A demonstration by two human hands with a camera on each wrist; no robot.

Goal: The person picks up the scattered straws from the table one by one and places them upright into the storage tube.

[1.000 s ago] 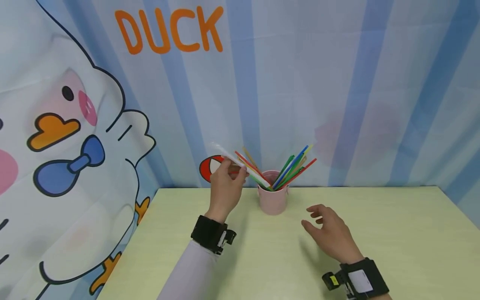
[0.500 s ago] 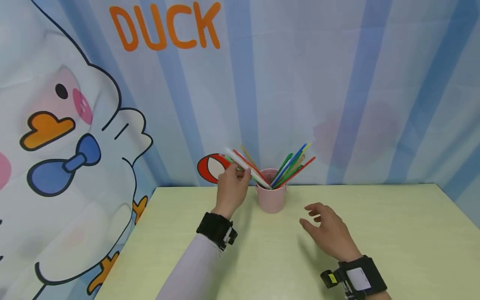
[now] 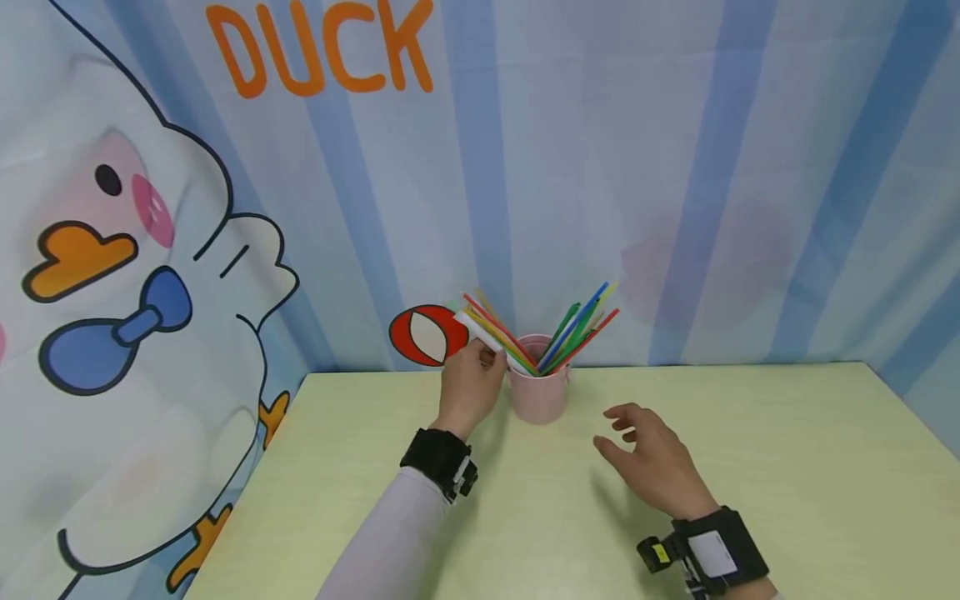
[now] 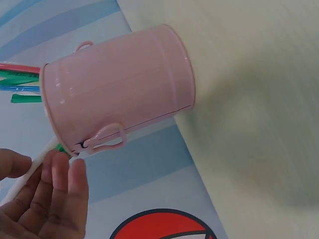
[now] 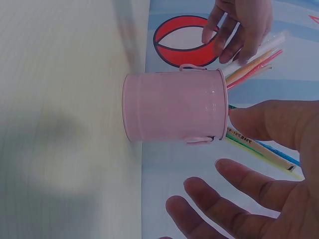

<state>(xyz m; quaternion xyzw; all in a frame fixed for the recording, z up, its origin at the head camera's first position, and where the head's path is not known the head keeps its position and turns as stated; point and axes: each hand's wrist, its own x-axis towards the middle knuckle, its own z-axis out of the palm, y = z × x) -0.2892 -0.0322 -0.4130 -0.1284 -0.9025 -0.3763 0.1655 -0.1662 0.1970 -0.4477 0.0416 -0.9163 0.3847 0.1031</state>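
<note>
A small pink bucket point(image 3: 538, 402) with side loops stands near the back of the table, holding several thin sticks in different colours. My left hand point(image 3: 471, 383) is at the bucket's left side and pinches a white stick point(image 3: 482, 332) between thumb and fingers. The stick slants with its lower end at the bucket's rim. In the left wrist view that white stick point(image 4: 20, 185) passes between the thumb and the fingertips. My right hand point(image 3: 663, 467) hovers over the table right of the bucket, fingers loosely bent and holding nothing. Blue and red sticks point(image 3: 592, 335) lean out to the right.
The pale yellow table point(image 3: 810, 467) ends against a blue striped cloth point(image 3: 570, 167) with a printed duck point(image 3: 150, 392) at left. Each wrist wears a black strap; the right one point(image 3: 720, 550) carries a small camera.
My left hand has moved right and slightly down along with the white stick, whose upper end now sits lower, beside the coloured sticks. The right hand keeps nearly the same place.
</note>
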